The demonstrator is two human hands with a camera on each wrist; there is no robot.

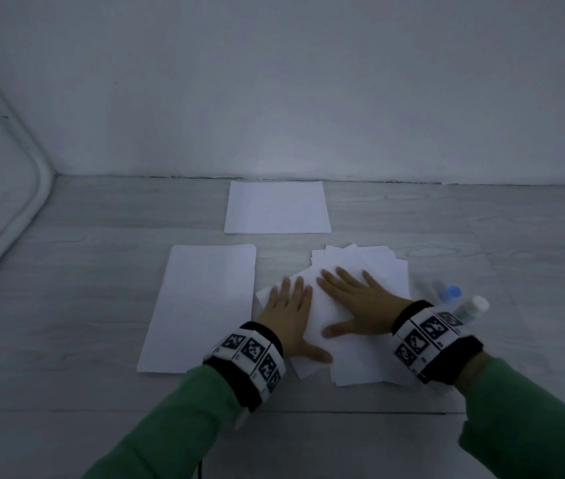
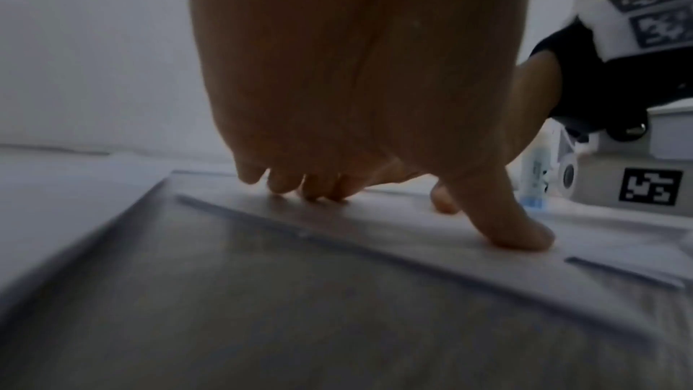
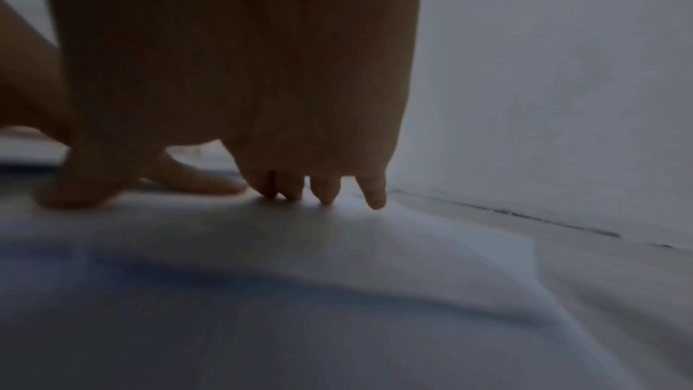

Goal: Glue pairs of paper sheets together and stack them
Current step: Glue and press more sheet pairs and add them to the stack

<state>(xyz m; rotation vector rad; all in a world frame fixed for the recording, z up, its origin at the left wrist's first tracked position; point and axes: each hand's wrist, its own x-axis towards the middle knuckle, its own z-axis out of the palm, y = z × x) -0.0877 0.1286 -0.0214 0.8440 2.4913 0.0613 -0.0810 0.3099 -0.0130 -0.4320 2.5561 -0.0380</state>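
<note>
A skewed white sheet [image 1: 319, 326] lies on top of a loose pile of paper [image 1: 370, 267] at the middle right of the floor. My left hand [image 1: 291, 312] presses flat on the sheet's left part, fingers straight, thumb out to the right. My right hand [image 1: 357, 302] lies flat on it too, fingers spread. In the left wrist view the left fingertips [image 2: 285, 186] and thumb touch the paper [image 2: 375, 236]. In the right wrist view the right fingertips [image 3: 326, 192] rest on the sheet [image 3: 337, 248]. Two glue bottles [image 1: 464, 305] lie just right of my right wrist.
A neat stack of paper [image 1: 201, 305] lies to the left of my hands, and another stack [image 1: 275, 207] sits farther back near the wall. The grey wood-grain floor [image 1: 66, 305] meets white walls, and a white pipe [image 1: 25, 209] runs along the left corner.
</note>
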